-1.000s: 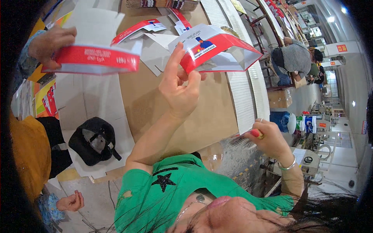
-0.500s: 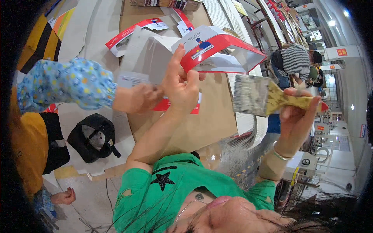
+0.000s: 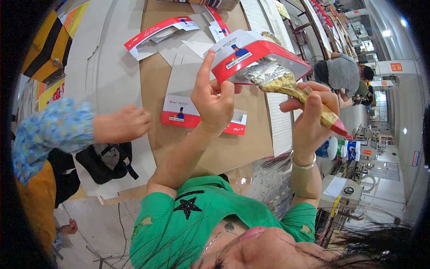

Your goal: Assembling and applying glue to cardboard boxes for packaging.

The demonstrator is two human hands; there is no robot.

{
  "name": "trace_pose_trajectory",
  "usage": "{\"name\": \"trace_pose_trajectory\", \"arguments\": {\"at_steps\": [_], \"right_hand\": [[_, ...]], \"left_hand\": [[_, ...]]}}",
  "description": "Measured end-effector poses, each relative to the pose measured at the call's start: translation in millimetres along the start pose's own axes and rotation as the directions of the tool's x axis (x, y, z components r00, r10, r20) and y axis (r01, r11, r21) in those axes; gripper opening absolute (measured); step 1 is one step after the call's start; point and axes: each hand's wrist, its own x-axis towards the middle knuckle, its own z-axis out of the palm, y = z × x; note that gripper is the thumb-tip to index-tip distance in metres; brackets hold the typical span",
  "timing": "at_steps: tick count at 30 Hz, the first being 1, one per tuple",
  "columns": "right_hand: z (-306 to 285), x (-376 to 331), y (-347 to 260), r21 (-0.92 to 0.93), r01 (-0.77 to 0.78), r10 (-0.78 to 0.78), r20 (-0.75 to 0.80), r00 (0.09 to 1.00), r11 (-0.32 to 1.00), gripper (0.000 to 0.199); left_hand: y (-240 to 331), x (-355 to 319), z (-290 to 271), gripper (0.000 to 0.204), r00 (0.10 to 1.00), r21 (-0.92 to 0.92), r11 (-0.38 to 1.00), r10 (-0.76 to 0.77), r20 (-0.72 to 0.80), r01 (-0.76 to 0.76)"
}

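Note:
My left hand (image 3: 215,105) holds up a folded red and white carton (image 3: 251,54) by its lower edge, index finger raised along its side. My right hand (image 3: 309,119) grips a flat paintbrush (image 3: 295,87) with a yellow handle and a red tip. Its grey bristles lie against the carton's inner flap. Both hands are raised above a brown table (image 3: 224,152).
A co-worker's hand (image 3: 121,123) in a blue flowered sleeve hovers at the table's left edge. One flat red and white carton blank (image 3: 188,114) lies on the table, with more blanks (image 3: 156,31) farther back. A black bag (image 3: 105,161) sits on the floor. A person (image 3: 340,71) bends over at right.
My right hand has brought the brush in from the right and laid its bristles on the carton. The co-worker's hand has drawn back to the left, leaving a flat blank on the table.

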Motion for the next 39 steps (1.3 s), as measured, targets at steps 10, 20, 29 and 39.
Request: {"name": "trace_pose_trajectory", "arguments": {"at_steps": [10, 20, 29, 39], "right_hand": [[11, 4, 1, -0.017, -0.043, 0.043, -0.017, 0.999, 0.999, 0.018], [13, 6, -1, -0.168, 0.028, -0.012, 0.092, 0.996, 0.985, 0.018], [7, 8, -6, -0.267, 0.126, -0.073, 0.200, 0.977, 0.955, 0.018], [10, 7, -6, -0.166, 0.037, -0.014, 0.134, 0.991, 0.985, 0.018]], "left_hand": [[-8, 3, 2, 0.062, 0.995, -0.114, 0.991, 0.054, -0.087, -0.063], [-14, 3, 0, 0.065, 0.996, -0.019, 0.997, 0.072, -0.054, -0.073], [-14, 5, -1, 0.062, 0.991, 0.021, 0.993, 0.115, -0.072, -0.114], [-13, 6, -4, 0.063, 0.977, 0.129, 0.969, 0.213, 0.001, -0.211]]}}
